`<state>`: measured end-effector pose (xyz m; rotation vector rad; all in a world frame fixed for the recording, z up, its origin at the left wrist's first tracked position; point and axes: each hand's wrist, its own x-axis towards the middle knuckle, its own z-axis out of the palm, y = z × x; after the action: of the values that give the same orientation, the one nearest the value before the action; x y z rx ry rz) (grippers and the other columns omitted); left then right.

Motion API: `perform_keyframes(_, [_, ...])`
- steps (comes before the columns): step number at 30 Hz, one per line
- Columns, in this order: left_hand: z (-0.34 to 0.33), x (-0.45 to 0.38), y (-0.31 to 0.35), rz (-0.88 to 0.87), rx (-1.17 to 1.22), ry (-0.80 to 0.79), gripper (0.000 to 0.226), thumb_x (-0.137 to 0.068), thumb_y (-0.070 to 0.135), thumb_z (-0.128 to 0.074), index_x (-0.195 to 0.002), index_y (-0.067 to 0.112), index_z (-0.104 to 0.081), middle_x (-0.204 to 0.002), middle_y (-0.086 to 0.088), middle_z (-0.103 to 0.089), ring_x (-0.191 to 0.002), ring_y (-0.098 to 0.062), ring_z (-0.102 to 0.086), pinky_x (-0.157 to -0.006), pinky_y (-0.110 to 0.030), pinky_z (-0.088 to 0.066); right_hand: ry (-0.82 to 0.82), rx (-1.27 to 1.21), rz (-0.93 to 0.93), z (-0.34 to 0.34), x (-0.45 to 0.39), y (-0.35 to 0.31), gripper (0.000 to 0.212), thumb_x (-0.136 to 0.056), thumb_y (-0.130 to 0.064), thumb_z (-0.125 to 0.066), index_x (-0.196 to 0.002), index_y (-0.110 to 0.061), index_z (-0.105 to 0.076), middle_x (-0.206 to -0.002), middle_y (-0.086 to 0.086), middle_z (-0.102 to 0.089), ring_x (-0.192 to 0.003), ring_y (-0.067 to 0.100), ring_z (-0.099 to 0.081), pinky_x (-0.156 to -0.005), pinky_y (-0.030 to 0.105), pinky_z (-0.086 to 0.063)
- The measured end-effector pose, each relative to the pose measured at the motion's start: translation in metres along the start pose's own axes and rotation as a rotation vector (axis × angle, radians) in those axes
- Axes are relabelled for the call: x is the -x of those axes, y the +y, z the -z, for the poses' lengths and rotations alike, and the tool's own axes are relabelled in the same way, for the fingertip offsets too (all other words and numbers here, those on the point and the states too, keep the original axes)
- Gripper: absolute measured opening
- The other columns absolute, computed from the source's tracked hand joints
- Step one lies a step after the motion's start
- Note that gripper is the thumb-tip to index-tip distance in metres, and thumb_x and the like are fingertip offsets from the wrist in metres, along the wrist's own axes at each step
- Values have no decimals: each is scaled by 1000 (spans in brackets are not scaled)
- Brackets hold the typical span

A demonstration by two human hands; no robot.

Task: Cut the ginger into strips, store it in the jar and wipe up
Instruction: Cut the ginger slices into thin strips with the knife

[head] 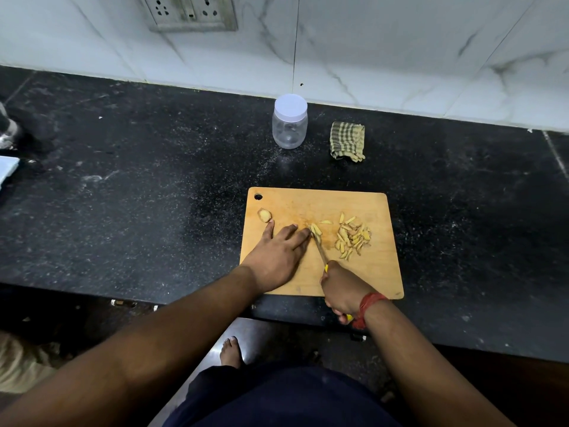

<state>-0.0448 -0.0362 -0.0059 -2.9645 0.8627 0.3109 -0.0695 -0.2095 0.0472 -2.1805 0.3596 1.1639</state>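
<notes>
1. Two hands over board (320,208) on table (154,180).
2. Left hand (277,254) flat, fingers straight, pressing ginger (316,231) mid-board.
3. Right hand (341,291) clenched round knife (321,254), blade at ginger.
4. Strips (352,237) piled right of blade; chunk (264,215) near board hole.
5. Jar (290,121) lidded, cloth (348,141) beside it, behind board.

Dim, soft overhead light; wide-angle edge warp, slight blur.

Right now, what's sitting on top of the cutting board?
On the cutting board: a heap of ginger strips, an uncut ginger piece, the left hand steadying ginger at the knife, which the right hand grips. Whatever lies under the hands is hidden.
</notes>
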Motion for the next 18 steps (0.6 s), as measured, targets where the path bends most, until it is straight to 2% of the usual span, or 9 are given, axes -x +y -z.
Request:
perform_keyframes(9, [-6,0,0,19,28,37,55,-106,24,-29,-160,15,-21,-165,-2,-18,-150,-30,-19,-120,-65,-16,-32,-52,-7,0,17,22,12,-100,-16,-30,-101,-22,-41,-75,9,-53,-49,16,-42,-43,21,-37])
perform_keyframes(13, [-10,2,3,39,70,84,57,-105,27,-32,-160,16,-22,-166,-1,-20,-151,-28,-18,-122,-62,-12,6,-149,108,14,27,28,13,-103,-26,-33,-92,-27,-40,-68,6,-50,-38,12,-37,-39,21,-35])
perform_keyframes(18, [-14,1,13,107,156,125,58,-104,31,-36,-159,15,-27,-163,-3,-26,-152,-26,-17,-125,-56,-7,123,-245,182,33,26,28,14,-105,-31,-37,-105,-20,-45,-62,6,-51,-34,11,-38,-39,20,-37])
